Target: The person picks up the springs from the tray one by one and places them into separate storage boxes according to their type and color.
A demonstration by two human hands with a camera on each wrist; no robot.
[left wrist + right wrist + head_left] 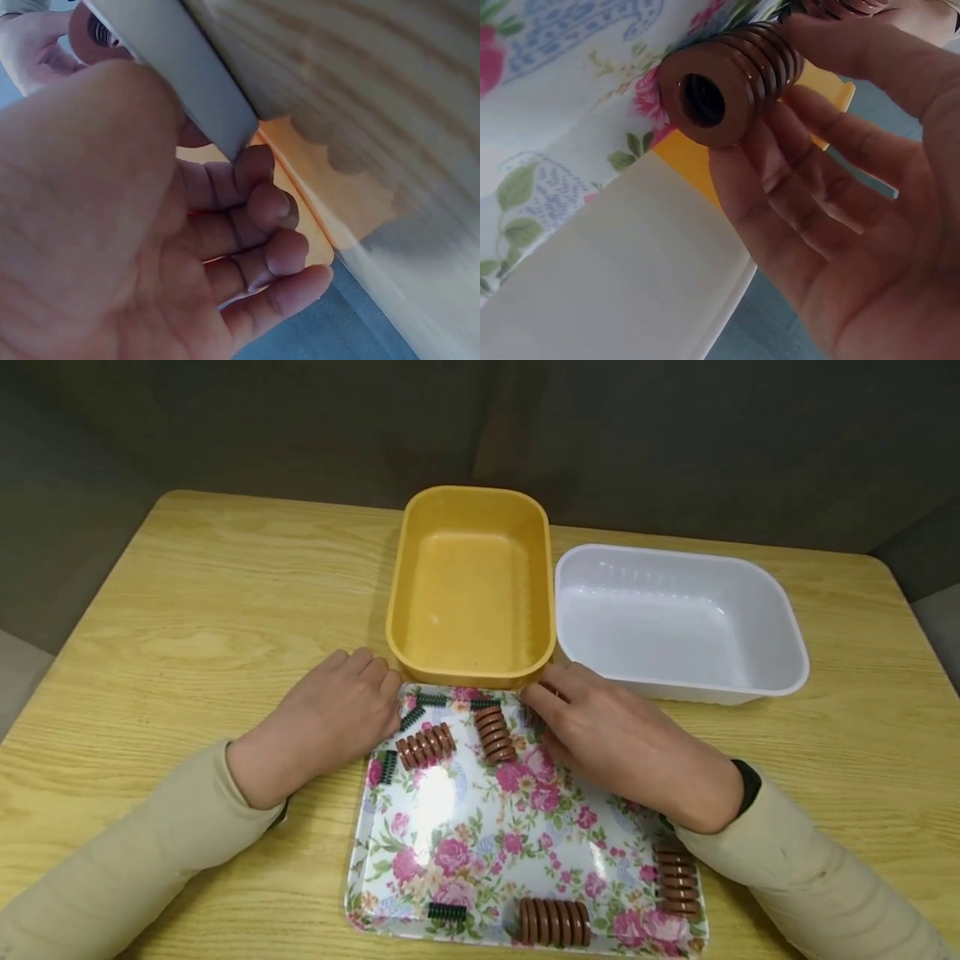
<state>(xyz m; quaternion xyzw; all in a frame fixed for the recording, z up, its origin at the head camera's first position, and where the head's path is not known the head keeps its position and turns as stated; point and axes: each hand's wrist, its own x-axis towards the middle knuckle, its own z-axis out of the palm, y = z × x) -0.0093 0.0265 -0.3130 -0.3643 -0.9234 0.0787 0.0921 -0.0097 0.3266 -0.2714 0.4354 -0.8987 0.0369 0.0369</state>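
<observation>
A white, flower-printed tray (555, 835) lies in front of me with brown coil springs (426, 746) and small dark green springs (447, 911) scattered on it. My left hand (330, 718) is at the tray's far left corner. In the left wrist view the tray's edge (187, 82) passes between its thumb side and curled fingers; the thumb tip is hidden. At the far right corner, my right hand (622, 735) holds a brown coil spring (754, 64) between thumb and fingers, resting at the tray's surface. In the head view that spring is mostly covered by the hand.
A yellow bin (468, 672) stands just beyond the tray, between the hands. To its right sits a white bin (675, 685), its near side close to my right hand. The wooden table (187, 602) meets a dark wall at the back.
</observation>
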